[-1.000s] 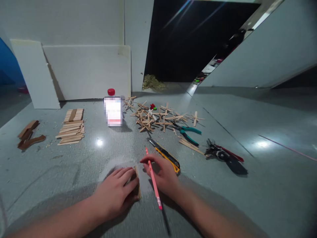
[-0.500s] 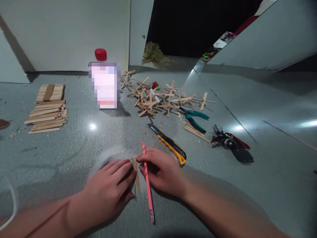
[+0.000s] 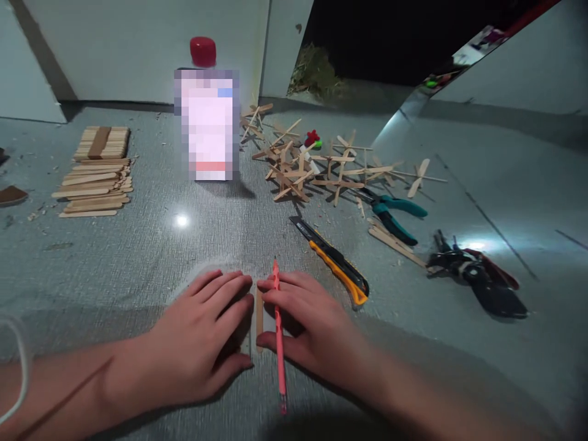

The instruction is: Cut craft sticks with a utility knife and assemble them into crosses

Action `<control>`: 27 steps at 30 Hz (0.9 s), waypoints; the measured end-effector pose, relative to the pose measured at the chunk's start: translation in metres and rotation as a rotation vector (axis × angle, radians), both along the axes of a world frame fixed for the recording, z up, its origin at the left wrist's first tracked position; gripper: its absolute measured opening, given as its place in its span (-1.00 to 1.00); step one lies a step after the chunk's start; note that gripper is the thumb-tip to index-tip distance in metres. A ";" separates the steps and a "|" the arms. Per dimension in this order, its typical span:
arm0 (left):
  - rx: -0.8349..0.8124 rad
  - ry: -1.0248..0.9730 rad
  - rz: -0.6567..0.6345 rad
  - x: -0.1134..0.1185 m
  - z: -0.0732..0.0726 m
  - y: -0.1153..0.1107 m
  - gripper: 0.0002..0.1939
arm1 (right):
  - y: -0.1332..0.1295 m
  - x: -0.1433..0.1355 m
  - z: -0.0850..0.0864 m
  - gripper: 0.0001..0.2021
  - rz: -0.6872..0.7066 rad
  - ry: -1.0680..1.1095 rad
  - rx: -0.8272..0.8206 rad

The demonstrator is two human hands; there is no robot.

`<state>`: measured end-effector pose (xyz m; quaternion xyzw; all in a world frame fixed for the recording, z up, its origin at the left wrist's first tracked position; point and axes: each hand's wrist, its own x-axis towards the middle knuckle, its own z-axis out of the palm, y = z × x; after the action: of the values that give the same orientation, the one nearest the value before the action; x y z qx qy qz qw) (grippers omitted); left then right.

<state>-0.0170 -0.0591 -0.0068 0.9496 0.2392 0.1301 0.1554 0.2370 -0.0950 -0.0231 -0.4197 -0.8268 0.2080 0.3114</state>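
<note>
Right hand [image 3: 312,318] first, and its grip has a pink pencil [image 3: 280,355], tucked among the fingers with the tip pointing away. A fingertip and thumb sit at the two ends of a wooden stick [image 3: 260,315], which lies lengthwise on the grey surface [image 3: 151,257], right between the hands! Alongside, the left hand [image 3: 206,337] is cupped palm down; anything under that grip, I can't tell. Looks like a positioning step, this one; the next move would call for light fingers that keep the stick straight. Just beyond the right hand, a utility knife [image 3: 333,263]; farther out, pliers [image 3: 399,229] and crossed sticks [image 3: 294,174]; away left, stacked sticks [image 3: 94,185].
</note>
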 end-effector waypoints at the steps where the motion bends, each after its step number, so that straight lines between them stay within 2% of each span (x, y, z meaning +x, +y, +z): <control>1: -0.007 0.003 0.000 0.000 0.000 0.000 -0.38 | 0.000 -0.001 0.001 -0.52 -0.014 -0.010 0.011; 5: -0.073 0.026 0.024 0.000 0.008 -0.001 -0.41 | -0.001 -0.003 0.006 -0.47 -0.052 -0.037 0.040; 11: -0.129 0.070 0.045 -0.002 0.017 -0.003 -0.34 | 0.000 -0.005 0.006 -0.43 -0.034 -0.041 0.028; 22: -0.067 0.085 -0.048 -0.005 0.007 -0.003 -0.40 | 0.001 -0.005 0.008 -0.48 -0.007 -0.076 0.026; 27: -0.107 0.030 -0.021 -0.001 0.007 -0.001 -0.23 | 0.000 -0.005 0.008 -0.54 -0.001 -0.083 0.029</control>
<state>-0.0178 -0.0602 0.0000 0.9443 0.2380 0.1014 0.2036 0.2323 -0.0951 -0.0149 -0.4239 -0.8417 0.1784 0.2831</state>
